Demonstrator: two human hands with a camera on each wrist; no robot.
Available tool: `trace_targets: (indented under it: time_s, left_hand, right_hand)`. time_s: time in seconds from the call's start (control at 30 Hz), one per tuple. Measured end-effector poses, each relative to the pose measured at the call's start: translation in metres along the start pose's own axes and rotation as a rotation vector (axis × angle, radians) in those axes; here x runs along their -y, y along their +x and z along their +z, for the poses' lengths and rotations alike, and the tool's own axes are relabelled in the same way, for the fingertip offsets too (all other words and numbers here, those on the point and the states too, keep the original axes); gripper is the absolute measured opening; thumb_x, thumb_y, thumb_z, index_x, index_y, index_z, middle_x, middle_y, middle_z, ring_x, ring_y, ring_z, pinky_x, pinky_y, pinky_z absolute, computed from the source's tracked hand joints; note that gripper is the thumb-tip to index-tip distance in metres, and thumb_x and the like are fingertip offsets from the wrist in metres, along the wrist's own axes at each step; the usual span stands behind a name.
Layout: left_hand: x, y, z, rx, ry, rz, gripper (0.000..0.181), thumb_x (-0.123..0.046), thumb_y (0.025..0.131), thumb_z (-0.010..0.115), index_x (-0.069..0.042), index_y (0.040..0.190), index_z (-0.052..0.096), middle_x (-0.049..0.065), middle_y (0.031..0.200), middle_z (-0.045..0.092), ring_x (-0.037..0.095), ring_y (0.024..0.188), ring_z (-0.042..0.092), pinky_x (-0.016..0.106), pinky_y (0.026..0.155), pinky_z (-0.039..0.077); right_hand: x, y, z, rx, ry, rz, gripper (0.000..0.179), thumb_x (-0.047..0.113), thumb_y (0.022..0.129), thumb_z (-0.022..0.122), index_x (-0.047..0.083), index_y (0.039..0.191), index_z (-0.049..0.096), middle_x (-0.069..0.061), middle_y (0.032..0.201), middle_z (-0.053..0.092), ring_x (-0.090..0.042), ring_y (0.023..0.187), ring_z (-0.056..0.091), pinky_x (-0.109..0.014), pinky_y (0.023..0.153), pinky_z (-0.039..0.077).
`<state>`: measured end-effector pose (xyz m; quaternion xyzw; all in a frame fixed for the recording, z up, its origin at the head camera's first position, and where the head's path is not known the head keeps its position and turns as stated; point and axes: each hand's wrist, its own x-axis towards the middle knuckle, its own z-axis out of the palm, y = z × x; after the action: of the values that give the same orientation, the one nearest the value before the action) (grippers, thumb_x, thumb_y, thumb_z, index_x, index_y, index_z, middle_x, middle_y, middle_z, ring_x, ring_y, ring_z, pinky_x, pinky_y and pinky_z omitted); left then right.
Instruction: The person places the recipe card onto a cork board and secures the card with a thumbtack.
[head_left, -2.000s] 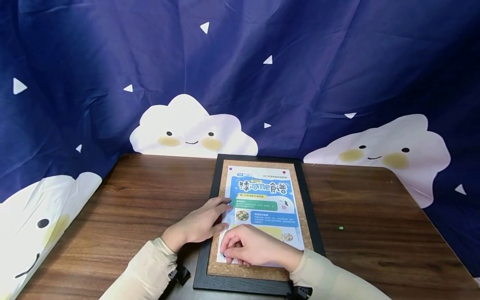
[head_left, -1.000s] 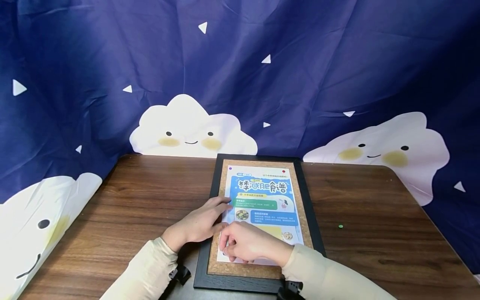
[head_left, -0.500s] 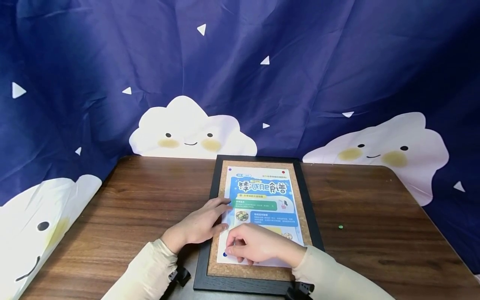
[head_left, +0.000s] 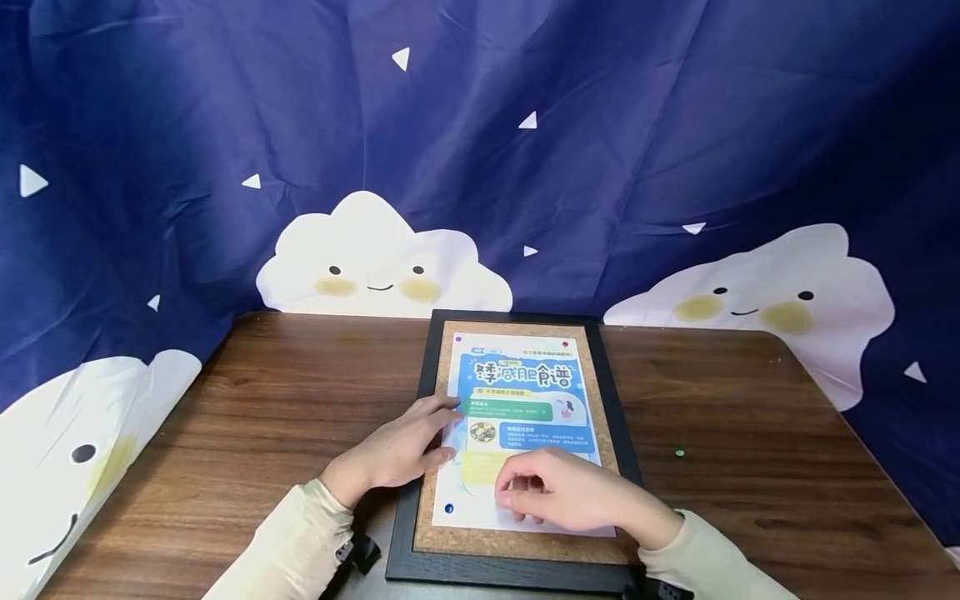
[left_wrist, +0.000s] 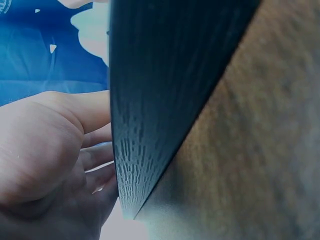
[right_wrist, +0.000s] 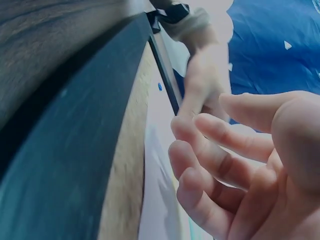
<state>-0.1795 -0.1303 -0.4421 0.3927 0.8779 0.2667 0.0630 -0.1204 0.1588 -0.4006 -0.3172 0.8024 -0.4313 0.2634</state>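
A printed poster lies on a cork board with a black frame. My left hand rests over the frame's left side, fingertips on the poster's left edge. A blue pushpin sits in the poster's lower left corner, also visible in the right wrist view. Close over the poster's lower part is my right hand, fingers loosely curled with nothing between them. Purple and red pushpins mark the two top corners. The poster's lower right is partly hidden by my right hand.
A small green pushpin lies on the brown wooden table, right of the board. Behind the table hangs a dark blue curtain printed with white clouds. Wrist cameras are strapped near both sleeves.
My right hand has let go of the blue pushpin and moved right, leaving it in view at the corner. My left hand stays in place.
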Motion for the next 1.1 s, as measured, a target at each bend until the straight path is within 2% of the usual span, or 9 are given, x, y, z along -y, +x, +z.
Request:
trace_targets:
  time_s: [0.1, 0.23, 0.3, 0.37, 0.43, 0.77, 0.83, 0.87, 1.1]
  left_hand:
    - [0.005, 0.002, 0.005, -0.006, 0.001, -0.016, 0.053, -0.023, 0.108, 0.067, 0.005, 0.152, 0.056, 0.022, 0.164, 0.046, 0.040, 0.152, 0.043, 0.056, 0.116, 0.048]
    - [0.028, 0.003, 0.021, -0.045, 0.026, 0.010, 0.057, -0.038, 0.111, 0.063, -0.001, 0.154, 0.056, 0.015, 0.166, 0.045, 0.035, 0.153, 0.043, 0.053, 0.116, 0.049]
    - [0.023, 0.002, 0.019, -0.035, 0.037, -0.003, 0.056, -0.036, 0.111, 0.063, -0.001, 0.153, 0.056, 0.016, 0.166, 0.045, 0.036, 0.154, 0.043, 0.053, 0.116, 0.049]
    - [0.008, 0.002, 0.008, -0.005, 0.028, -0.034, 0.053, -0.028, 0.110, 0.065, 0.002, 0.153, 0.055, 0.019, 0.166, 0.045, 0.037, 0.154, 0.042, 0.055, 0.116, 0.048]
    - [0.013, 0.002, 0.011, 0.001, 0.048, -0.032, 0.054, -0.030, 0.111, 0.062, 0.002, 0.154, 0.054, 0.018, 0.167, 0.044, 0.036, 0.155, 0.042, 0.053, 0.117, 0.048]
    - [-0.004, 0.000, -0.002, 0.009, 0.017, -0.012, 0.055, -0.021, 0.108, 0.067, 0.008, 0.153, 0.053, 0.024, 0.166, 0.043, 0.039, 0.155, 0.040, 0.053, 0.119, 0.046]
    - [-0.004, 0.000, -0.002, 0.017, 0.026, -0.026, 0.054, -0.021, 0.109, 0.066, 0.007, 0.154, 0.053, 0.023, 0.167, 0.043, 0.038, 0.156, 0.040, 0.052, 0.120, 0.046]
    - [-0.013, 0.000, -0.006, 0.029, 0.020, -0.060, 0.053, -0.015, 0.107, 0.068, 0.008, 0.152, 0.054, 0.025, 0.165, 0.044, 0.041, 0.155, 0.041, 0.056, 0.117, 0.047]
    - [-0.015, 0.002, -0.007, 0.051, 0.053, -0.086, 0.052, -0.016, 0.108, 0.066, 0.007, 0.153, 0.054, 0.023, 0.167, 0.043, 0.039, 0.155, 0.041, 0.053, 0.118, 0.047]
  right_hand:
    - [-0.004, -0.008, -0.005, -0.022, 0.001, -0.009, 0.019, 0.023, 0.110, 0.064, 0.008, 0.112, 0.074, 0.001, 0.085, 0.071, -0.002, 0.069, 0.060, -0.021, 0.062, 0.050]
    - [-0.009, -0.019, -0.011, -0.057, 0.005, 0.004, 0.020, 0.023, 0.110, 0.063, 0.006, 0.113, 0.075, 0.000, 0.086, 0.070, -0.006, 0.071, 0.062, -0.022, 0.064, 0.051]
    - [-0.011, -0.025, -0.014, -0.076, 0.011, 0.028, 0.020, 0.022, 0.111, 0.063, 0.006, 0.114, 0.075, 0.001, 0.086, 0.069, -0.009, 0.072, 0.063, -0.022, 0.065, 0.051]
    - [-0.012, -0.029, -0.017, -0.097, 0.014, 0.048, 0.020, 0.022, 0.110, 0.064, 0.006, 0.115, 0.075, 0.000, 0.087, 0.068, -0.012, 0.073, 0.064, -0.022, 0.064, 0.051]
    - [-0.012, -0.034, -0.020, -0.117, 0.020, 0.060, 0.020, 0.022, 0.110, 0.064, 0.005, 0.116, 0.074, 0.000, 0.088, 0.067, -0.015, 0.074, 0.064, -0.023, 0.064, 0.051]
    - [-0.022, -0.056, -0.031, -0.214, 0.008, 0.117, 0.020, 0.021, 0.109, 0.066, 0.006, 0.119, 0.075, -0.001, 0.092, 0.072, -0.018, 0.076, 0.065, -0.024, 0.064, 0.051]
    - [-0.025, -0.060, -0.033, -0.232, 0.012, 0.127, 0.020, 0.021, 0.109, 0.067, 0.007, 0.119, 0.076, -0.002, 0.091, 0.071, -0.020, 0.075, 0.065, -0.024, 0.062, 0.051]
    - [-0.026, -0.062, -0.034, -0.240, 0.015, 0.129, 0.020, 0.021, 0.109, 0.067, 0.007, 0.119, 0.076, -0.002, 0.090, 0.071, -0.021, 0.073, 0.064, -0.024, 0.061, 0.051]
    - [-0.033, -0.073, -0.036, -0.273, 0.046, 0.149, 0.021, 0.021, 0.110, 0.065, 0.005, 0.119, 0.075, -0.005, 0.090, 0.069, -0.019, 0.071, 0.063, -0.026, 0.061, 0.053]
